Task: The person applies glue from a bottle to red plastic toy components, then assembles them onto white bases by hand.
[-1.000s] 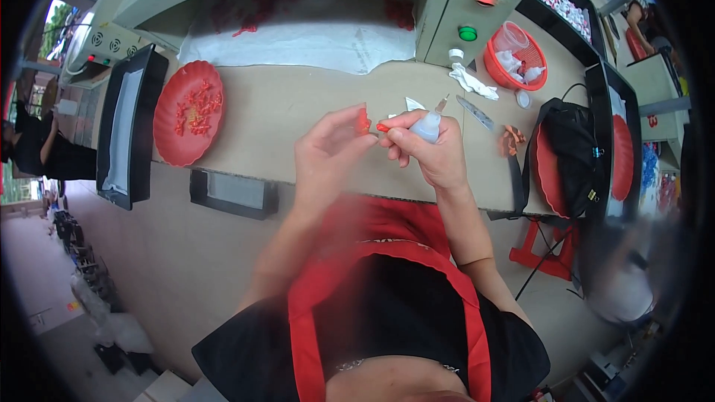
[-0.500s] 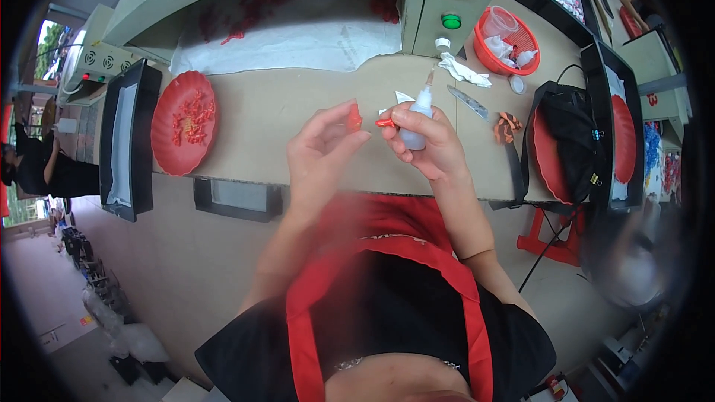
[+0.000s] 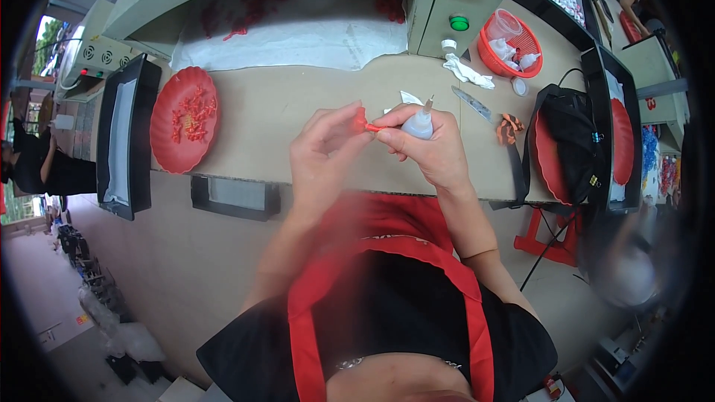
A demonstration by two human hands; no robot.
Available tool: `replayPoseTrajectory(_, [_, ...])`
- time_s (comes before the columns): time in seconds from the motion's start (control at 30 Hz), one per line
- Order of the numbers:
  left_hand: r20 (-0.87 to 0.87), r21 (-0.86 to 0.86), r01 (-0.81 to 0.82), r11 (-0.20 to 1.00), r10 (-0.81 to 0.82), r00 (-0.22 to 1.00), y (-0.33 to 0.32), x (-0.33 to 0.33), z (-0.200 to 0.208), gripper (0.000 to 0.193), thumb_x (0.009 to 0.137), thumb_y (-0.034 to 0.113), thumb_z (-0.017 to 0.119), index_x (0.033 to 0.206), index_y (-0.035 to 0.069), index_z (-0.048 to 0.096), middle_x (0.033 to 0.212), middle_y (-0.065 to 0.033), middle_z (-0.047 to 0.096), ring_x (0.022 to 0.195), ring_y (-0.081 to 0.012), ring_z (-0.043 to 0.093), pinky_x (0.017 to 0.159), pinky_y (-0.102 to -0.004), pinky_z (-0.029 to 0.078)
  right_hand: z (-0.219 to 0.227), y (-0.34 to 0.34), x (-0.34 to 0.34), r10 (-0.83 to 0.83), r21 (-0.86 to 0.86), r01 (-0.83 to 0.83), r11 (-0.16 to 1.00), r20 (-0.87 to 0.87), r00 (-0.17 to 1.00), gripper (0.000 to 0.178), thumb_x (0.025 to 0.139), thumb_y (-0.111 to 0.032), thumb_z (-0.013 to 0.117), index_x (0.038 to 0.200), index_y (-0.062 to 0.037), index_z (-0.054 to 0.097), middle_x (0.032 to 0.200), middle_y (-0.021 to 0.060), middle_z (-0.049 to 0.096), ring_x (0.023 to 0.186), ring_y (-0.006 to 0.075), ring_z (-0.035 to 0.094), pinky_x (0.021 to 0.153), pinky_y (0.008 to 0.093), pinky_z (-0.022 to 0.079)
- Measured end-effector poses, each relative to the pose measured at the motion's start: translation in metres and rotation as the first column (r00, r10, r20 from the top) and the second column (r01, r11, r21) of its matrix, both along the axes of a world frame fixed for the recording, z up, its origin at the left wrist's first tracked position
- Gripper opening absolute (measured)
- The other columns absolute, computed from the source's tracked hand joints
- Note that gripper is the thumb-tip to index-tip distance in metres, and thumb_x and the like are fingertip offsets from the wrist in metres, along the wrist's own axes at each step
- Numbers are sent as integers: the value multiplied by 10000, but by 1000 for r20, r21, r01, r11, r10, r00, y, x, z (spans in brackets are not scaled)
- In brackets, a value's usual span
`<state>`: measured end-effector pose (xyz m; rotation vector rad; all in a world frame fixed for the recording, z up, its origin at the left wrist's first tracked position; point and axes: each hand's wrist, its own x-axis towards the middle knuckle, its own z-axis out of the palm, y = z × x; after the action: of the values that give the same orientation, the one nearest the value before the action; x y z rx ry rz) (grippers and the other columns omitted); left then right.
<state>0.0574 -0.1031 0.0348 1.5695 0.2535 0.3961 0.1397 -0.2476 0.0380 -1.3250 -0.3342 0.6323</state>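
Note:
Above the near part of the bench, my left hand (image 3: 324, 145) pinches a small red piece (image 3: 360, 117) between thumb and fingers. My right hand (image 3: 436, 145) is closed round a translucent squeeze bottle (image 3: 418, 125) with a thin needle tip, which points up and slightly right. Thumb and forefinger of the same hand also grip a second small red piece (image 3: 375, 128). The two pieces meet or nearly meet; the fingers partly hide the spot. To the left lies a scalloped red tray (image 3: 165, 128) with small red parts (image 3: 192, 115) heaped in it.
A green-grey machine with a white-sheeted opening (image 3: 298, 48) stands behind. At right are a red basket (image 3: 490, 56) of bottles, a knife blade (image 3: 471, 102), a crumpled white cloth (image 3: 468, 72) and a black bag (image 3: 567, 123). A black bin (image 3: 141, 141) flanks the red tray. Another person (image 3: 52, 160) stands far left.
My hands have come together, bringing the two red pieces from apart to end against end or nearly so. The bottle has tilted and sits lower in my right hand.

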Motion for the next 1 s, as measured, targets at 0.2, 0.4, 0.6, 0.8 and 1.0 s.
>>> replayPoseTrajectory(0.2, [67, 145, -42, 989, 32, 997, -1, 0, 3, 352, 773, -115, 624, 1111, -22, 600, 987, -79, 561, 874, -142, 609, 749, -235, 525, 9, 1, -4, -8, -65, 12, 998, 69, 998, 106, 777, -57, 688, 867, -4, 672, 752, 12, 619, 643, 60, 553, 555, 192, 440])
replayPoseTrajectory(0.4, [224, 507, -169, 845, 60, 973, -2, -4, 0, 355, 747, -118, 637, 1077, 10, 628, 974, -110, 572, 833, -163, 626, 691, -245, 559, 6, 4, -16, -110, -88, 161, 983, 419, 901, 110, 749, -1, 707, 843, 11, 652, 784, 37, 632, 695, 114, 585, 626, 237, 468])
replayPoseTrajectory(0.6, [107, 503, -54, 863, 0, 994, 1, -6, 6, 349, 742, -110, 645, 1067, 17, 635, 922, -92, 586, 798, -155, 638, 671, -246, 567, 6, -2, -11, -38, -133, 177, 975, 685, 727, 114, 739, 9, 710, 836, 13, 651, 818, 64, 648, 730, 135, 600, 666, 251, 477])
replayPoseTrajectory(0.8, [108, 515, -66, 855, 12, 994, 0, 5, 5, 341, 749, -99, 644, 1068, 19, 635, 914, -93, 589, 797, -162, 646, 671, -247, 568, 0, 0, 1, -29, -166, 92, 982, 349, 937, 102, 753, -3, 708, 830, 19, 645, 804, 34, 634, 732, 86, 573, 650, 233, 461])
replayPoseTrajectory(1.0, [79, 592, -101, 800, 67, 995, 7, -8, 14, 274, 754, -3, 671, 1024, 33, 645, 943, -134, 609, 792, -234, 631, 671, -306, 523, 4, 10, -4, -7, -157, 72, 985, 379, 925, 95, 766, -55, 713, 802, -13, 636, 757, 4, 599, 654, 51, 506, 577, 192, 405])
